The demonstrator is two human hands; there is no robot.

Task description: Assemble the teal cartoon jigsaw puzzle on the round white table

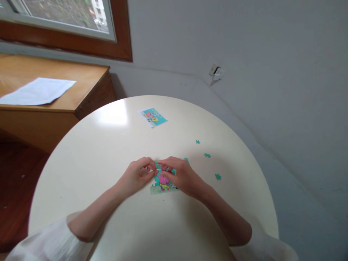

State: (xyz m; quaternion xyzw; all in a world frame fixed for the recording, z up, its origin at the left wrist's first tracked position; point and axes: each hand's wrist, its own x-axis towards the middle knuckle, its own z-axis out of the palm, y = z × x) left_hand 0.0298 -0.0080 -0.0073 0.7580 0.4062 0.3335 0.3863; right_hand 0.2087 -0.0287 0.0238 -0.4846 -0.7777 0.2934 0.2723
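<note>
A partly assembled jigsaw puzzle (163, 183) lies on the round table in front of me, with a pink cartoon figure on a teal background. My left hand (141, 173) is at its upper left, thumb and forefinger pinched on what looks like a small puzzle piece, mostly hidden by the fingertips. Over the puzzle's right side is my right hand (178, 175), its thumb and forefinger apart, pointing towards the left fingertips. It covers part of the picture. Loose teal puzzle pieces lie to the right: one farther back (198, 142), another in the middle (207, 155) and a nearer one (218, 177).
A printed picture card (153, 117) with cartoon figures rests towards the far side of the white round table (81, 159). At left stands a wooden desk (89, 78) bearing a white sheet (40, 90). A wall socket (214, 70) is beyond the table.
</note>
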